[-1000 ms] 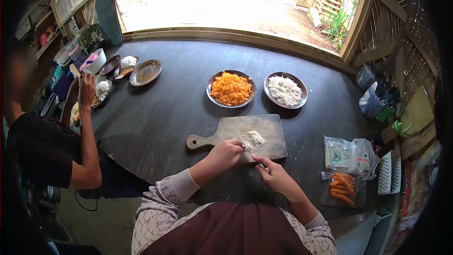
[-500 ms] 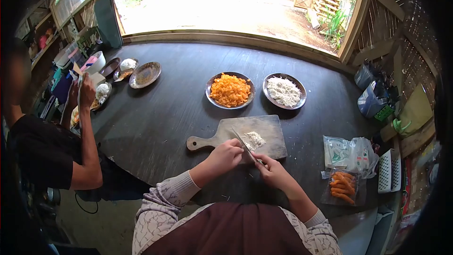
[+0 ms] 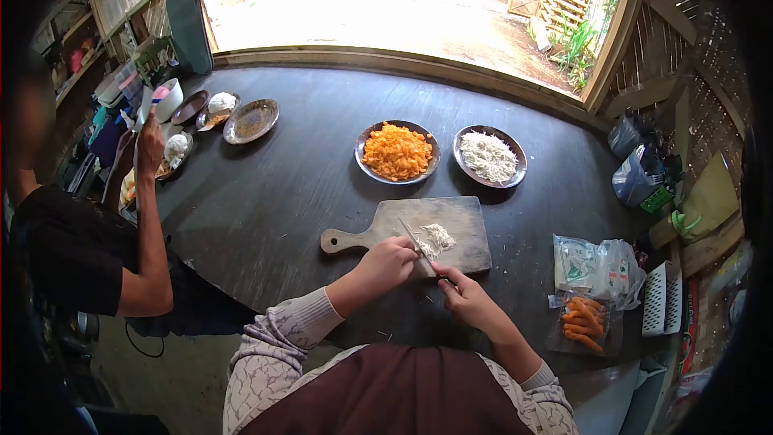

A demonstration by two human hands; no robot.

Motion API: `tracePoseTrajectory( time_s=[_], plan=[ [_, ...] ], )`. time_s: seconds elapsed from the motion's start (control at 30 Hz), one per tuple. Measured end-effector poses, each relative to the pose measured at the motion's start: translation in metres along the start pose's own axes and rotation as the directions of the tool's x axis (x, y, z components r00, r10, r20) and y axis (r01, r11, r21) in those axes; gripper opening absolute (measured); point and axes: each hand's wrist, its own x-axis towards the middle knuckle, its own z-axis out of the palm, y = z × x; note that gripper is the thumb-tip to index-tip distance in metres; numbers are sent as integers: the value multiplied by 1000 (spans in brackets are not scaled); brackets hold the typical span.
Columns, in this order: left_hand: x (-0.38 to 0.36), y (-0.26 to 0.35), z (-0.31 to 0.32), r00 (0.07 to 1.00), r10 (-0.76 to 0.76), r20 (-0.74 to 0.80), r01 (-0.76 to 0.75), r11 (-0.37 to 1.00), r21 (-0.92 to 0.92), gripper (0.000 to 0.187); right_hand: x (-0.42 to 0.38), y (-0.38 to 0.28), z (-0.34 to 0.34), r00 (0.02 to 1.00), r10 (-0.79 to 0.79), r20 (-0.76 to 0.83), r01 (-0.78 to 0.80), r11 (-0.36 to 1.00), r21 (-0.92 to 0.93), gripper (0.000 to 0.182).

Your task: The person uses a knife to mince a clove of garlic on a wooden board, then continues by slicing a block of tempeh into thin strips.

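A knife (image 3: 416, 242) is in my right hand (image 3: 467, 296), its blade slanting up and left over the wooden cutting board (image 3: 469, 250). My left hand (image 3: 391, 263) is closed beside the blade at the board's lower edge; whatever its fingers pinch is hidden. Just right of the blade lies a small heap of thin whitish shreds (image 3: 438, 237). Behind the board stand a plate of chopped orange pieces (image 3: 397, 151) and a plate of similar white shreds (image 3: 489, 156).
At the left, a co-worker (image 3: 68, 250) in black holds up a pale, flat object. Near them are plates (image 3: 251, 122) and a white container (image 3: 167, 101). To my right lie plastic bags (image 3: 596, 267), a bag of orange finger-shaped pieces (image 3: 584, 324) and a white perforated basket (image 3: 663, 298).
My view has shifted slightly. My hands keep nearly the same pose, with the knife still on the board. The co-worker's hands have moved, and a pale flat object now shows in them.
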Motion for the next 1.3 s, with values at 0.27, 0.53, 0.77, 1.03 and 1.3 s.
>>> tracePoseTrajectory(
  time_s=[0.27,0.53,0.77,1.03,1.3],
  plan=[
    [3,0,-4,1000,17,21,-17,1000,-19,14,22,19,8,970,-230,-78,220,969,-117,34],
    [1,-2,-2,1000,10,4,-10,998,-58,15,-1,-7,-2,998,39,41,-42,996,78,35],
    [1,-3,-2,1000,18,1,-18,999,-38,13,1,0,1,999,-38,-1,38,999,-1,36],
    [1,-3,-2,1000,13,9,-13,999,-47,13,3,3,1,1000,-7,-11,7,999,-33,35],
    [4,-1,-7,999,33,25,-32,999,-30,15,15,2,4,992,-110,-60,103,989,-109,34]
  ],
)
